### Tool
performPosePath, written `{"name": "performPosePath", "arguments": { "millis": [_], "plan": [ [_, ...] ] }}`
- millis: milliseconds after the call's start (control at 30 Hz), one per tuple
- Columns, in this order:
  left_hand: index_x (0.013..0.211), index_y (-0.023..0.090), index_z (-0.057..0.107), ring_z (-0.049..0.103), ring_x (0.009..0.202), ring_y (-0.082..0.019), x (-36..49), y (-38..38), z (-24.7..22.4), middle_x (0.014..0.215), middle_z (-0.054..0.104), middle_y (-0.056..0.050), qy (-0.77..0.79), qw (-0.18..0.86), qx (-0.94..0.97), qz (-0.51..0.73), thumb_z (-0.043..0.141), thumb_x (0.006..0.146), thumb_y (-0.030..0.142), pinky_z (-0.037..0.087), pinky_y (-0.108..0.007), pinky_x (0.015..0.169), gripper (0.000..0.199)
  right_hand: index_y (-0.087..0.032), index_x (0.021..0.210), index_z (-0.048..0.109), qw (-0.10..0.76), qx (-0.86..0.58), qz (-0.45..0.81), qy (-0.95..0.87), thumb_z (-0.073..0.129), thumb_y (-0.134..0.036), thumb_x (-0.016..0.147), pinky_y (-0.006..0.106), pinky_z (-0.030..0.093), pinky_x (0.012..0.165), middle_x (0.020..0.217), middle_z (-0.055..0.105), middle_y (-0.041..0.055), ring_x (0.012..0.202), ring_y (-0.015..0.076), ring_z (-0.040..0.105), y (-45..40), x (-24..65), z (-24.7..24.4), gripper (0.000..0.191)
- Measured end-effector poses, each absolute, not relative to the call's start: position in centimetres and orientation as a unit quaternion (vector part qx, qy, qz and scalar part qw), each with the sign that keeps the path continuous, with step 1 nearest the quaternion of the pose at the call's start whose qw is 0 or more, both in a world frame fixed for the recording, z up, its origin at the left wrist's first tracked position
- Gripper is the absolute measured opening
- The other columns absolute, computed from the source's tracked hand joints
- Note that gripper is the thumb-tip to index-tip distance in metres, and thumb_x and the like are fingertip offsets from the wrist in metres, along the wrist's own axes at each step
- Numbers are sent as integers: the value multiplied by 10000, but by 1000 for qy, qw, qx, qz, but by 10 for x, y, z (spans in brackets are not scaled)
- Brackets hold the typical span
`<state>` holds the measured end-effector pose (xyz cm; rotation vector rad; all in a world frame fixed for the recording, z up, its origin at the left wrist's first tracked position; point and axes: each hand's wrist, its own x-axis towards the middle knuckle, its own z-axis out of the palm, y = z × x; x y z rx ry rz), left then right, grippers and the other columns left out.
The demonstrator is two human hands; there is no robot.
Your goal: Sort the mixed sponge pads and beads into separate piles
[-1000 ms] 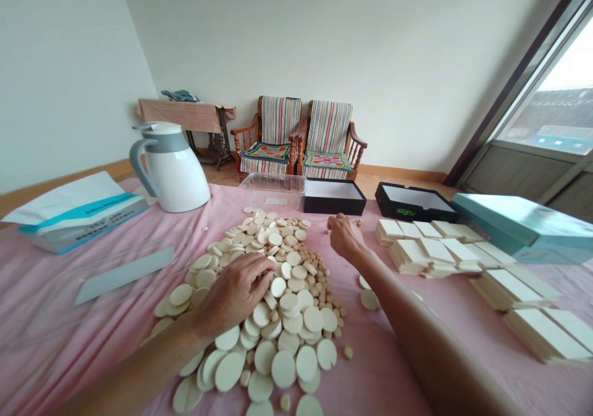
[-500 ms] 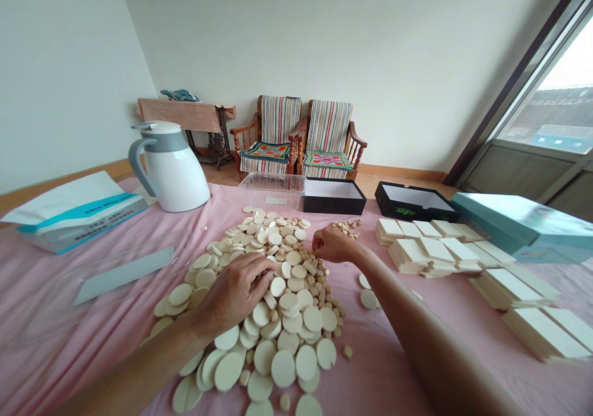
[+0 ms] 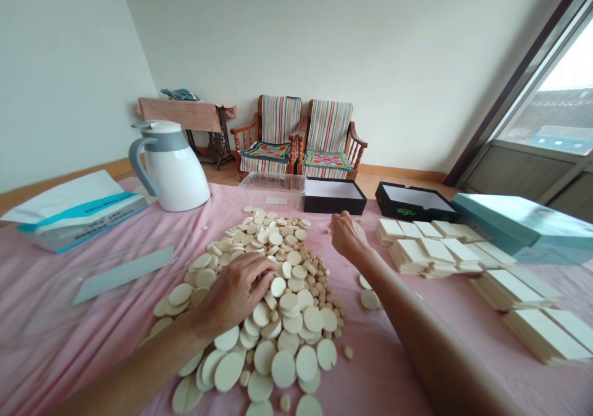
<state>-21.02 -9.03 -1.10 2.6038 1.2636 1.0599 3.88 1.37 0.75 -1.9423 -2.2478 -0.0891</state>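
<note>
A heap of pale wooden discs [image 3: 283,368] of mixed sizes covers the middle of the pink cloth. Small wooden pieces [image 3: 319,280] lie along its right side. On the left of the heap rests my left hand [image 3: 238,285], fingers curled together over the discs; whatever is under them is hidden. My right hand [image 3: 348,238] is beyond the heap on the right, just in front of a black box [image 3: 334,205]. Its fingers are closed and point away from me, so their contents are hidden. A few small pieces show around its fingertips, the rest covered by the hand.
Stacks of pale rectangular wooden pieces [image 3: 428,249] stand on the right, by a second black box [image 3: 412,209] and a light-blue box [image 3: 523,218]. A clear plastic tray [image 3: 273,184] sits at the back. To the left are a white jug [image 3: 178,175] and a tissue pack [image 3: 83,215].
My right hand has moved from the right edge of the disc heap, away and slightly right, to the small group of pieces by the black box. My left hand has stayed put.
</note>
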Motion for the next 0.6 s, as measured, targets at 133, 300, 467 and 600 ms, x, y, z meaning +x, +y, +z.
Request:
{"name": "performPosePath", "arguments": {
  "millis": [133,300,467,600],
  "plan": [
    [906,202,589,596,829,-148,-210,-90,-12,855,645,-10,409,44,846,339,491,897,116,439,-268,760,131,-142,964,661,76,-636,8,-768,468,-90,811,303,424,664,1026,643,161,895,260,631,11,40,17,252],
    [919,201,587,594,839,-150,-211,-89,-13,868,643,-12,409,45,846,339,497,898,117,435,-268,766,125,-171,877,715,3,-505,148,-850,597,-130,726,217,423,648,888,719,60,795,164,639,8,34,21,196],
    [916,206,590,595,836,-146,-211,-89,-13,866,646,-4,405,41,846,343,500,896,114,434,-264,767,130,-135,914,730,-24,-494,154,-856,572,-168,736,202,429,618,929,730,84,791,159,647,5,26,18,241],
    [917,205,591,594,841,-146,-211,-90,-13,869,648,-2,409,37,844,345,504,889,109,433,-264,774,132,-156,869,726,-19,-503,133,-854,580,-120,699,194,422,621,899,729,66,797,157,648,4,24,16,227]
  ]
}}
